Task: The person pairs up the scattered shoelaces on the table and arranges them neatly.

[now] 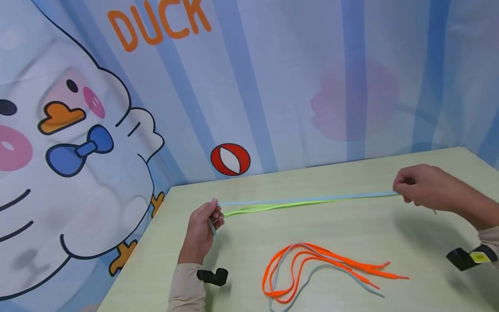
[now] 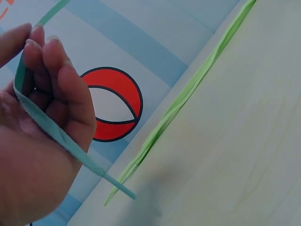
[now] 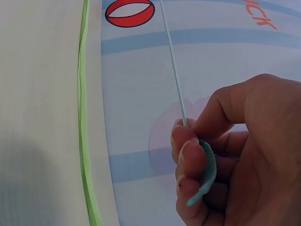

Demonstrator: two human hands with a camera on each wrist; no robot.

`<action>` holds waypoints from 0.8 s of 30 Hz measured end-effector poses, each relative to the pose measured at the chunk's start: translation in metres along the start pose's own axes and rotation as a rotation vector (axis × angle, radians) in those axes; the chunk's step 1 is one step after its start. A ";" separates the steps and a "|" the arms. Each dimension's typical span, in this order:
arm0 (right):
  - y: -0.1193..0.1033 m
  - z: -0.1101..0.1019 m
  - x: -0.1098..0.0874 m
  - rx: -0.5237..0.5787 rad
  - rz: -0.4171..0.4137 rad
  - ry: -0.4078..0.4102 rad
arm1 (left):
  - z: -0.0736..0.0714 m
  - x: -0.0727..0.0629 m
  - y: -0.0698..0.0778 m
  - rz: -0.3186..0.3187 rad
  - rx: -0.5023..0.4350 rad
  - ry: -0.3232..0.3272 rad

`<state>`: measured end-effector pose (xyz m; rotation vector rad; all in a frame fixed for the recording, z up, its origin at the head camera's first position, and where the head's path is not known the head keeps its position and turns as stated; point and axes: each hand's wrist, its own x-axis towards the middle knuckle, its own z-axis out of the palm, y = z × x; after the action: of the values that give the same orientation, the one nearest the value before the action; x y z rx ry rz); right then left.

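Note:
A light blue shoelace (image 1: 312, 200) is stretched taut and straight between my two hands, above the table. My left hand (image 1: 199, 227) pinches it near one end, between thumb and fingertips. In the left wrist view the lace's tail (image 2: 59, 135) runs across the palm, its tip hanging past the hand. At the other end my right hand (image 1: 426, 188) pinches the lace with curled fingers, and a short tail (image 3: 209, 169) loops out of the grip. Behind the taut lace in the head view, light green shoelaces (image 2: 188, 92) lie lengthwise on the table.
Nearer to me, orange shoelaces (image 1: 378, 271) lie in a looped bundle on the pale table (image 1: 241, 260). A grey-blue lace (image 1: 372, 291) runs among them. A printed cloth backdrop (image 1: 296, 86) with a duck stands along the table's far and left edges.

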<state>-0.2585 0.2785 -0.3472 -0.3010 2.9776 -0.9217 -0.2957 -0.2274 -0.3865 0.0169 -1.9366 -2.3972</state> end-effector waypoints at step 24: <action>0.030 0.010 -0.005 0.007 0.034 0.011 | 0.000 -0.002 -0.015 -0.032 0.453 0.019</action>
<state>-0.2579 0.2980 -0.3725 -0.2451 2.9788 -0.9338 -0.2942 -0.2242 -0.4011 0.0908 -2.4361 -1.9118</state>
